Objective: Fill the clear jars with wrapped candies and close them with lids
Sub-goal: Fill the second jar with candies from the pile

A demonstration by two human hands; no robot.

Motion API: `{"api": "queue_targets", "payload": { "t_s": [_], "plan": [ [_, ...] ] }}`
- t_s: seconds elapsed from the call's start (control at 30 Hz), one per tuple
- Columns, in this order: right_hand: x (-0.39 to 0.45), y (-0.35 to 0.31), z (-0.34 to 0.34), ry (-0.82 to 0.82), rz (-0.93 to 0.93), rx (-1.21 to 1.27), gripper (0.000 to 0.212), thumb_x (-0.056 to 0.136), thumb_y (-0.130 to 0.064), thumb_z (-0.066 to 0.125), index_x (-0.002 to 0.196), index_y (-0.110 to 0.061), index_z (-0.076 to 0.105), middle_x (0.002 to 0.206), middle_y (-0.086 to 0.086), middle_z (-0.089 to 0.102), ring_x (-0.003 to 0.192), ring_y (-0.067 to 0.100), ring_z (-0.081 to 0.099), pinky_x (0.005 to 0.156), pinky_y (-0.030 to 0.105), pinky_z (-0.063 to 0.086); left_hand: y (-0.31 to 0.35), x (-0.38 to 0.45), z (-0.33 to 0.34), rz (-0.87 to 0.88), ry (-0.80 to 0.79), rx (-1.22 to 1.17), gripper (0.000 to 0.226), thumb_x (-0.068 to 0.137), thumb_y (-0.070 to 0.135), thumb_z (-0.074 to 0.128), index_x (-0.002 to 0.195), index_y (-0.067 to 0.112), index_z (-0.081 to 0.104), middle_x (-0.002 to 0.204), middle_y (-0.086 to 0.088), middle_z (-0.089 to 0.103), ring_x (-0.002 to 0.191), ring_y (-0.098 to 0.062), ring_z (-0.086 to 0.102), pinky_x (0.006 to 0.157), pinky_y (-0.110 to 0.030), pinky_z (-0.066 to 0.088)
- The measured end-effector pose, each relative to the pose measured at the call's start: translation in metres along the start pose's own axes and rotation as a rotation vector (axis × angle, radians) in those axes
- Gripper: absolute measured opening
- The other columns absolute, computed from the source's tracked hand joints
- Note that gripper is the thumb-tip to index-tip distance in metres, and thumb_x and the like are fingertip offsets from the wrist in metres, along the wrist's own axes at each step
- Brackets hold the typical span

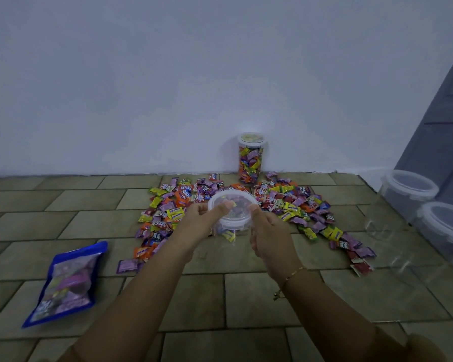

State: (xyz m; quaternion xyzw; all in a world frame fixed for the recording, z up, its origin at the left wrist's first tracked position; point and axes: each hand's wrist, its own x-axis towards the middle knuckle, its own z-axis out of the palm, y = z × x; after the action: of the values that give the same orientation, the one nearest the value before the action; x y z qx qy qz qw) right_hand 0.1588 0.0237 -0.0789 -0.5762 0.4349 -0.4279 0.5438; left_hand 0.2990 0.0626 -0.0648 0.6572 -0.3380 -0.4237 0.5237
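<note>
Both hands' fingers, left (204,218) and right (266,229), grip a round, seemingly lidded clear jar (232,218).

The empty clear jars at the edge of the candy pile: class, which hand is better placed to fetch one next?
Probably the right hand: the empty clear plastic jars stand on its side. Both hands now grip the lidded clear jar.

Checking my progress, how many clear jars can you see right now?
4: filled jar against the wall, held jar in both hands, two empty jars at right; more may sit off-frame.
</note>
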Motion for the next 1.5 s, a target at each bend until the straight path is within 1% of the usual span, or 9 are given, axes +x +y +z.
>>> {"api": "queue_targets", "payload": {
  "t_s": [0.23,0.43,0.67,0.83,0.97,1.1,1.33,1.43,1.5],
  "plan": [
    [0.028,-0.027,-0.013,-0.099,0.093,-0.221,0.057,0.09,-0.059,0.041,0.06,-0.011,0.042,0.059,0.007,0.04,0.049,0.014,0.034,0.05,0.024,0.026,0.004,0.01,-0.002,-0.067,-0.168,-0.302,0.035,0.082,0.01,0.062,0.117,0.016,0.058,0.105,-0.012,0.063,0.093,-0.027,0.057,0.078,-0.039,0.043],
    [0.051,-0.034,-0.018,-0.331,0.258,-0.317,0.054,0.085,-0.063,0.049,0.065,-0.014,0.048,0.047,0.001,0.038,0.035,0.01,0.033,0.042,0.017,0.025,0.008,0.013,-0.002,-0.078,-0.262,-0.333,0.048,0.071,0.01,0.067,0.119,0.014,0.059,0.113,-0.019,0.064,0.105,-0.034,0.056,0.101,-0.053,0.037],
    [0.053,-0.031,-0.016,-0.298,0.316,-0.087,0.04,0.085,-0.047,0.062,0.063,-0.015,0.051,0.041,-0.003,0.04,0.032,0.009,0.03,0.037,0.015,0.024,0.005,0.012,-0.001,-0.053,-0.25,-0.359,0.028,0.088,0.005,0.056,0.114,0.014,0.059,0.098,-0.01,0.067,0.089,-0.026,0.061,0.077,-0.038,0.048],
    [0.051,-0.034,-0.018,-0.262,0.204,-0.139,0.036,0.09,-0.045,0.056,0.07,-0.015,0.053,0.056,0.001,0.042,0.043,0.011,0.033,0.037,0.016,0.025,0.002,0.007,-0.001,0.002,-0.216,-0.294,0.031,0.089,0.02,0.058,0.119,0.014,0.058,0.106,-0.009,0.067,0.094,-0.024,0.062,0.085,-0.04,0.049],
    [0.049,-0.035,-0.018,-0.232,0.151,0.064,0.045,0.088,-0.044,0.058,0.1,0.0,0.062,0.084,0.011,0.059,0.075,0.025,0.053,0.064,0.036,0.048,-0.003,0.001,-0.003,0.066,-0.174,-0.264,0.056,0.088,0.058,0.034,0.119,0.022,0.062,0.112,0.001,0.07,0.101,-0.013,0.065,0.082,-0.031,0.051],
    [0.044,-0.041,-0.025,-0.256,0.077,0.209,0.058,0.076,-0.048,0.057,0.106,0.001,0.064,0.098,0.007,0.066,0.093,0.021,0.059,0.097,0.045,0.045,-0.007,-0.004,-0.002,0.084,-0.159,-0.261,0.068,0.093,0.06,0.012,0.106,0.023,0.067,0.102,0.004,0.073,0.093,-0.007,0.068,0.07,-0.021,0.052],
    [0.042,-0.041,-0.054,-0.096,0.016,0.599,0.08,0.054,-0.047,0.085,0.111,0.003,0.058,0.109,0.025,0.061,0.096,0.036,0.056,0.074,0.04,0.054,-0.013,-0.005,0.001,0.092,-0.102,-0.237,0.077,0.08,0.074,0.019,0.118,0.023,0.063,0.112,0.004,0.069,0.105,-0.01,0.062,0.111,-0.048,0.029],
    [0.04,-0.033,-0.074,0.178,-0.006,0.471,0.023,0.081,-0.026,0.069,0.09,-0.007,0.061,0.087,0.013,0.065,0.075,0.028,0.057,0.048,0.027,0.05,-0.016,-0.007,-0.001,0.073,-0.066,-0.224,0.068,0.088,0.068,0.015,0.111,0.027,0.064,0.111,0.007,0.068,0.108,-0.009,0.057,0.105,-0.042,0.025],
    [0.038,-0.023,-0.084,0.293,-0.01,0.344,0.016,0.087,-0.017,0.064,0.1,-0.008,0.061,0.086,0.01,0.063,0.06,0.015,0.054,0.042,0.02,0.044,-0.023,-0.005,-0.005,0.027,0.008,-0.207,0.066,0.091,0.065,0.018,0.118,0.022,0.059,0.12,0.003,0.062,0.113,-0.014,0.053,0.102,-0.039,0.028]
  ]
}}
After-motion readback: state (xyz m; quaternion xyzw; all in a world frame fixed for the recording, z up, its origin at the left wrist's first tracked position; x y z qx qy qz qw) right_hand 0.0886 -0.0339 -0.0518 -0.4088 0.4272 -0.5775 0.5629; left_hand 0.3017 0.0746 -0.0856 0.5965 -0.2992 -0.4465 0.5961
